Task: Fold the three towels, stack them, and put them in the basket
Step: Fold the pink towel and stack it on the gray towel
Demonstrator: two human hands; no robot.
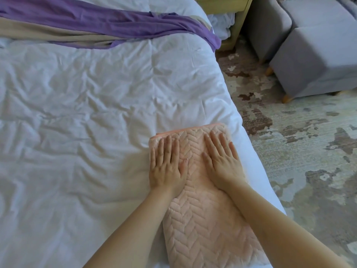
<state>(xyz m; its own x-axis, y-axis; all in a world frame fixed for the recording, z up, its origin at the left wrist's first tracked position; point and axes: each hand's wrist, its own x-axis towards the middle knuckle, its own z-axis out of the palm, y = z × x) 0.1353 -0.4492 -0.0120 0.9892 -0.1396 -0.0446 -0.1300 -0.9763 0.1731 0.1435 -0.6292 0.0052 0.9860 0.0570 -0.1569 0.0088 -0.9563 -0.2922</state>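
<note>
A pink towel [201, 219] with a herringbone weave lies folded into a long strip near the right edge of the bed. My left hand [167, 167] rests flat on its far left part, fingers spread. Beside it, my right hand [222, 161] presses flat on the far right part. Neither hand grips anything. At the far side of the bed lie a purple towel [108, 22] and a beige towel [48, 34], both unfolded and stretched out side by side. No basket is in view.
The white rumpled duvet [77, 113] covers the bed. To the right is a patterned rug [299, 151], with a grey ottoman [316, 60] and a grey armchair [270, 22] beyond. A pale wooden nightstand [233, 8] stands at the bed's far corner.
</note>
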